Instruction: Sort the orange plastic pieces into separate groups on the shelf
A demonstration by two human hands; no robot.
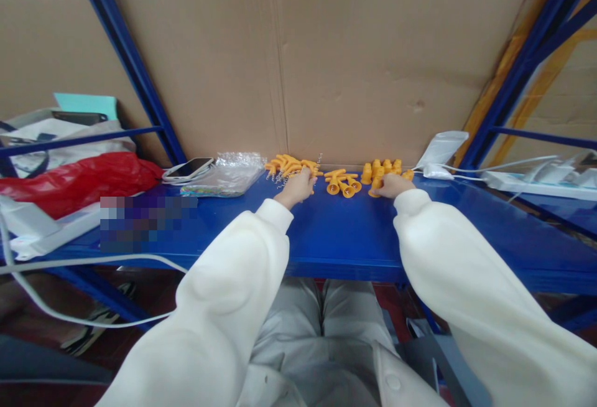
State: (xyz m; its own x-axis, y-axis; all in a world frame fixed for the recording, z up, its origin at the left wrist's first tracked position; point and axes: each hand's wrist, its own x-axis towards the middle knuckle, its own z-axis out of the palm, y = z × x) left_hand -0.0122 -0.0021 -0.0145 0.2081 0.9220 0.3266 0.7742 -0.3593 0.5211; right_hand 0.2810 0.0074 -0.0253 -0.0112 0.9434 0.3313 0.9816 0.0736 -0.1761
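Note:
My left hand [297,188] reaches into a pile of orange-yellow plastic pieces [283,163] with thin curly metal parts among them. Its fingers are closed together on one of these pieces, partly hidden by the hand. Over on the right, my right hand [392,185] has its fingers closed around an orange cup-shaped piece [374,188] at the near edge of a standing cluster of similar cups [377,169]. Between both hands lie several joined orange pieces [346,188], their round flared ends facing me.
The blue shelf [345,236] backs onto a cardboard sheet [364,65]. Left of the pile are clear plastic bags [231,177], a phone [190,169] and a red bag [97,180]. A white pouch [441,150] and a power strip [541,183] sit right. A white cable [93,261] crosses the front left.

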